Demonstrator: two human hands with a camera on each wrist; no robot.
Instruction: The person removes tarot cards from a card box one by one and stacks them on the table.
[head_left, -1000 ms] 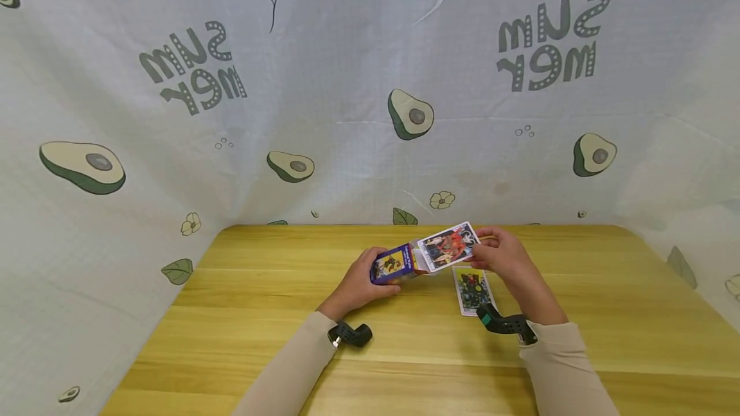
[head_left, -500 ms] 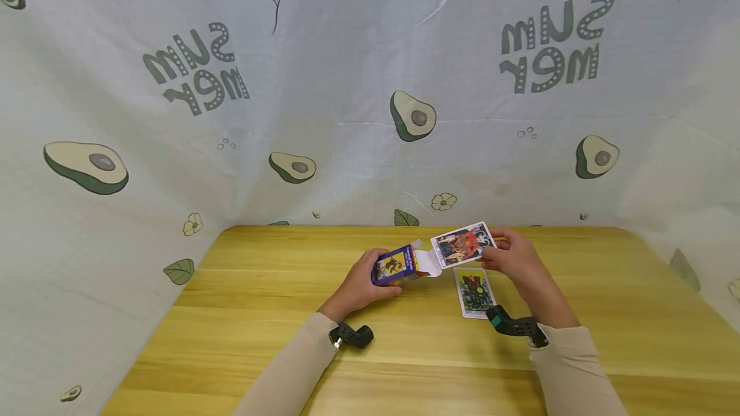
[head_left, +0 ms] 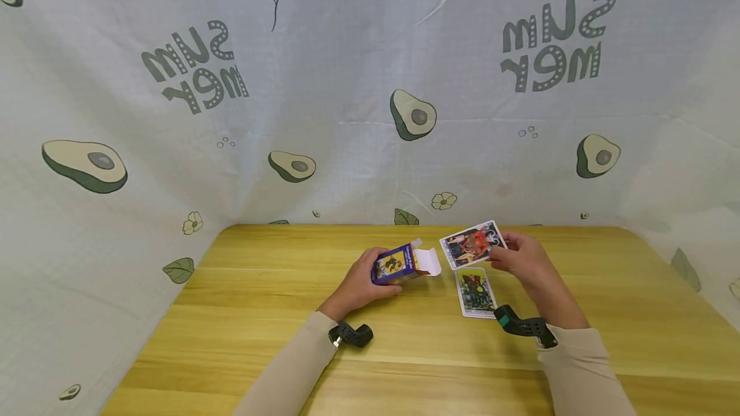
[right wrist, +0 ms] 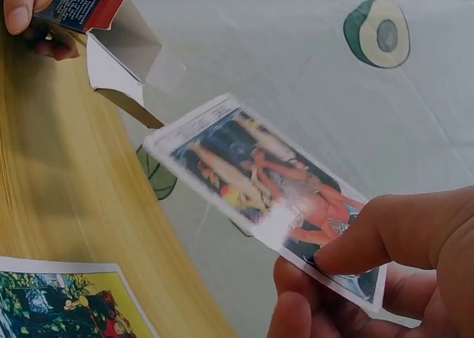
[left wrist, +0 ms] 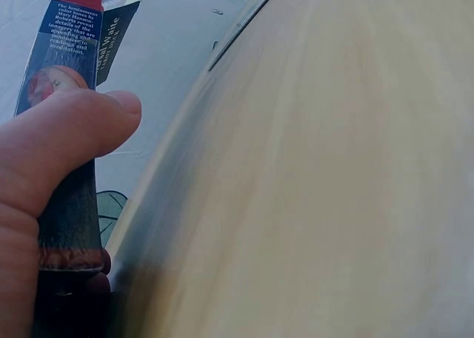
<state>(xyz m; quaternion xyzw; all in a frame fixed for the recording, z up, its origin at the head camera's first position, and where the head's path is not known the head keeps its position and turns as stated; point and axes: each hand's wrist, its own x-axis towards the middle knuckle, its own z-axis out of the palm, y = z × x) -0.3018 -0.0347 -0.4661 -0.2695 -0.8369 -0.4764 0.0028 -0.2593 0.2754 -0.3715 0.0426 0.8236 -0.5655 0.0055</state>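
In my left hand (head_left: 363, 280) I grip a purple tarot card box (head_left: 394, 265), its flap end open and pointing right. The left wrist view shows the thumb across the printed side of the box (left wrist: 70, 197). My right hand (head_left: 523, 265) pinches a tarot card (head_left: 471, 244) with a red figure on it, thumb on the face and fingers beneath. This card (right wrist: 266, 182) is held in the air, apart from the box's white flap (head_left: 428, 262). Just below it, a second tarot card (head_left: 476, 294), yellow and green, lies face up on the table.
The wooden table (head_left: 243, 345) ends at a white cloth (head_left: 347, 69) printed with avocados, which hangs along the back and sides. Dark camera mounts sit on both wrists; the right mount (head_left: 511, 323) overlaps a corner of the lying card in the head view.
My right hand has drawn the red-figure card rightward out of the box mouth, and a gap has opened between them. The left hand and box have stayed nearly still.
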